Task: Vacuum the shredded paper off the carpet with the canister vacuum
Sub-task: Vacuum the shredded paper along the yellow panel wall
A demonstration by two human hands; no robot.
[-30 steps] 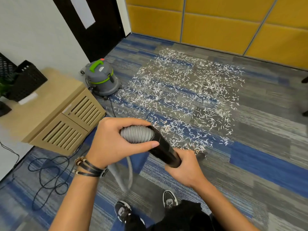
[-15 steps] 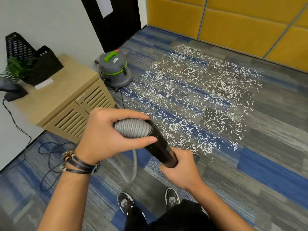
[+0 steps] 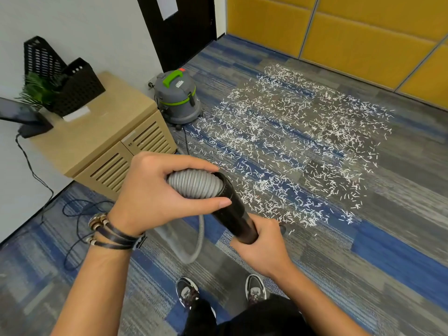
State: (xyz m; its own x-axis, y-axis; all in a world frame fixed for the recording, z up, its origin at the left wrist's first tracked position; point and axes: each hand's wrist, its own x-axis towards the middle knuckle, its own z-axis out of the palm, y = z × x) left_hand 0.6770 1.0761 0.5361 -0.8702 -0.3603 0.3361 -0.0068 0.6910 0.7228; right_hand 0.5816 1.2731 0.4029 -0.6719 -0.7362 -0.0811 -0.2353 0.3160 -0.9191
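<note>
Nearest the camera, two dark patterned sneakers (image 3: 186, 291) stand on the striped grey and blue carpet (image 3: 363, 263). Above them, the right hand (image 3: 264, 243) has its fingers (image 3: 263, 223) curled round the lower part of a black rigid vacuum wand tube (image 3: 232, 214), gripping it from below. The left hand (image 3: 155, 197), with dark leather cord bracelets (image 3: 109, 231) on its wrist, holds the grey ribbed flexible hose (image 3: 194, 184) where it enters the tube's upper end; the thumb lies along the near side and the other fingers wrap over the top. From that hand the hose drops in a loop towards the floor. The tube slants down and away to the right; its far end is hidden behind the right hand.

Just past the hands begins the white shredded paper (image 3: 291, 141), scattered in a broad patch across the middle of the carpet. To the left, tangled black cables (image 3: 72, 226) lie beside a light wooden slatted cabinet (image 3: 109, 166). Its top surface carries black mesh file holders (image 3: 72, 86) and a small green plant (image 3: 36, 90). Behind the cabinet's far corner, at the paper's left edge, stands the grey canister vacuum with a green handle (image 3: 178, 100). Beyond it are a dark door (image 3: 179, 27) and yellow padded wall panels (image 3: 351, 37).
</note>
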